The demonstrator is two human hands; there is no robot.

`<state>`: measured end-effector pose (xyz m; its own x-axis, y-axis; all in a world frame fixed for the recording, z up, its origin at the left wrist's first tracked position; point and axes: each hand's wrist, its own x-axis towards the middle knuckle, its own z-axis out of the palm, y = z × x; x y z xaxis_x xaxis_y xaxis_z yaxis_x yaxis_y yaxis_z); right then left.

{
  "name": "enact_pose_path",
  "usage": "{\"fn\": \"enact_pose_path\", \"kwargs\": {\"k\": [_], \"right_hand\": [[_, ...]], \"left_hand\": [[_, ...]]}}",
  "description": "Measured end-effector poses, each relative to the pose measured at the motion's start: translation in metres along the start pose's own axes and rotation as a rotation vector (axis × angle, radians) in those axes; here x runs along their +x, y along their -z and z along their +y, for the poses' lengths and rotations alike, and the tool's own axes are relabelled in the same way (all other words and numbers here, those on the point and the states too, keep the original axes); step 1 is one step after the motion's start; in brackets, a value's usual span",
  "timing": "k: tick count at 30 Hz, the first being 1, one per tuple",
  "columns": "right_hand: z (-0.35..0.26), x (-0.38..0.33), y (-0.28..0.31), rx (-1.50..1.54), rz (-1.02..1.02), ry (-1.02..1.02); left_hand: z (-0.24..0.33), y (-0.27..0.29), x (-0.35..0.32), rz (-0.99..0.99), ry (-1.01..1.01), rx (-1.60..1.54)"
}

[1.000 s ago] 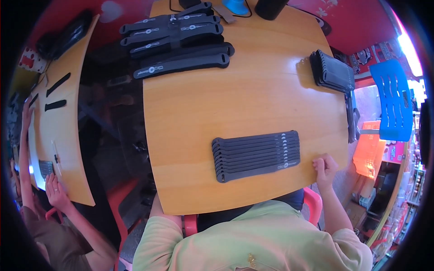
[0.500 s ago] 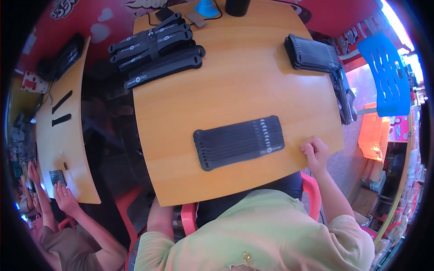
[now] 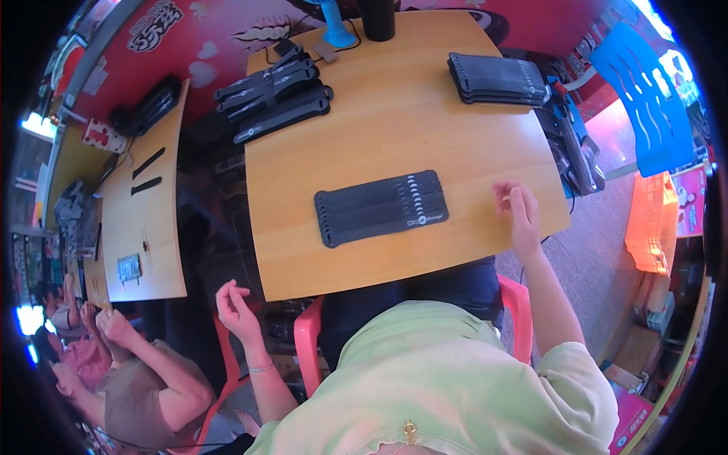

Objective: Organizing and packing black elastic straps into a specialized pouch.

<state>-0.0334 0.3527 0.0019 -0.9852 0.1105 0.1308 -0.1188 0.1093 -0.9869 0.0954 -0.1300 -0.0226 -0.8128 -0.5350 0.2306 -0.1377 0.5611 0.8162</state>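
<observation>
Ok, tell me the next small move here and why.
Probably slide the right hand left onto the flat row of black strips at the table's near edge. That hand rests empty on the wood just right of the row, while the left hand hangs off the table's left side, also empty. Nothing else is as close.

A red sign [image 3: 163,23] with white lettering and hearts behind the tables.
</observation>
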Motion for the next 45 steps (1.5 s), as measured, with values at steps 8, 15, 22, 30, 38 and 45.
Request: {"fn": "enact_pose_path", "kwargs": {"k": [8,15,22,30,38,45], "right_hand": [[0.005,0.042,-0.009,-0.931,-0.273,0.341],[0.023,0.052,-0.026,-1.165,-0.463,0.401],[-0.008,0.018,-0.024,-1.143,-0.612,0.337],[-0.007,-0.019,-0.010,-1.182,-0.663,0.427],[-0.008,-0.017,0.001,-1.125,-0.599,0.322],[-0.015,0.015,-0.081,-1.081,-0.387,0.460]], "left_hand": [[0.091,-0.033,0.026,-0.071,-0.484,0.052],[0.120,-0.100,0.010,-0.434,-0.746,0.250],[0.110,-0.123,0.001,-0.524,-0.714,0.312],[0.098,-0.130,-0.001,-0.501,-0.732,0.313],[0.104,-0.133,0.023,-0.393,-0.460,0.297],[0.118,-0.144,0.022,-0.384,-0.673,0.443]]}}
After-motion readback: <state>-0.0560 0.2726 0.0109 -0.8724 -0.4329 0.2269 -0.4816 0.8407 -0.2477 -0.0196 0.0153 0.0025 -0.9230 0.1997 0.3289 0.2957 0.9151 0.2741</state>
